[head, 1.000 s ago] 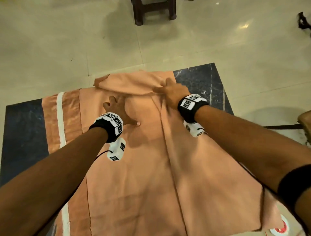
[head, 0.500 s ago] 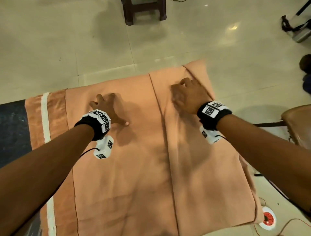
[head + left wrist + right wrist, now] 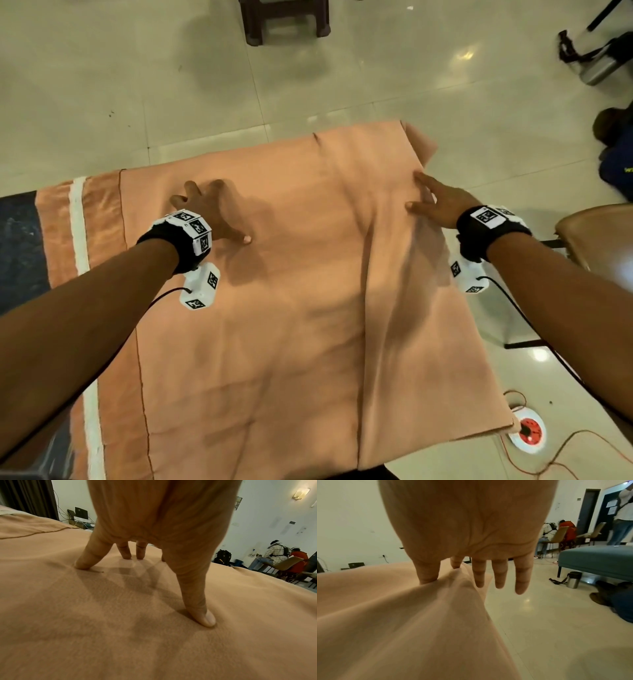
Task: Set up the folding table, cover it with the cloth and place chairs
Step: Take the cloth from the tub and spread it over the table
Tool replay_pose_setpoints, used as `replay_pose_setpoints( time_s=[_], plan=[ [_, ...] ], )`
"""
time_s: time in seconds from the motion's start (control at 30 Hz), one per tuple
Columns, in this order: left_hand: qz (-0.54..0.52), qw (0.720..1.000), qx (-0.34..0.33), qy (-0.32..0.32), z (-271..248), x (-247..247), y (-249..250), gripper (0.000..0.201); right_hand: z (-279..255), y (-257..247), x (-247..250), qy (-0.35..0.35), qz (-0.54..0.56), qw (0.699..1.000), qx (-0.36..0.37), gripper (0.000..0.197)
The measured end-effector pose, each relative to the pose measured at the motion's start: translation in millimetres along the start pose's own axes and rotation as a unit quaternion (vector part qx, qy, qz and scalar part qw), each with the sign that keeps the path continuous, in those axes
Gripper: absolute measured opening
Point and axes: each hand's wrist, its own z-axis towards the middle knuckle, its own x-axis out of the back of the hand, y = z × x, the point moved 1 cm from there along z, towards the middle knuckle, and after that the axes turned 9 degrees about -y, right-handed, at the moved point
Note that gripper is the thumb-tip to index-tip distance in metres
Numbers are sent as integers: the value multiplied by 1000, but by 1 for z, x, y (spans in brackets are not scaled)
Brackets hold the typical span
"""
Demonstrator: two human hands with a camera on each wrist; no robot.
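Both hands on the cloth point(image 3: 291, 308)

Left hand point(image 3: 212, 209) spread, fingertips pressing down; right hand point(image 3: 436, 205) pinches the cloth's edge, other fingers straight.

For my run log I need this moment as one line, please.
step: spreading cloth | left hand: fingertips press cloth flat | right hand: thumb and forefinger pinch cloth at right edge | table: left end uncovered
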Motion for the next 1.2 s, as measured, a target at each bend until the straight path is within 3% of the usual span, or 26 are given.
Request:
replay_pose_setpoints(
  time_s=[0.13,0.23,0.3,0.47,0.63,0.8,0.93,1.13,1.2],
  plan=[
    [-3,999,-32,1,-14,-2,13,114,-37,-2,-18,66,-34,996,50,74],
    [-6,991,-119,66,-47,-32,41,81,-82,9,-52,86,21,995,48,75],
    [13,982,-176,69,-82,-69,64,75,-120,27,-82,76,29,996,27,74],
    [-2,971,-238,6,-165,-163,102,82,-200,86,-156,57,53,997,-17,69],
    [-4,975,-219,-26,-220,-219,114,90,-239,128,-196,53,141,984,-99,51],
    [16,977,-208,-50,-228,-226,112,96,-244,136,-205,108,128,985,-40,26],
    [30,977,-204,-50,-226,-220,115,95,-242,149,-194,95,91,991,-26,19],
    [46,978,-197,-55,-222,-221,115,96,-246,202,-156,133,85,974,-163,23],
    [46,977,-196,-63,-223,-220,118,97,-241,201,-150,145,84,971,-172,26]
  ],
)
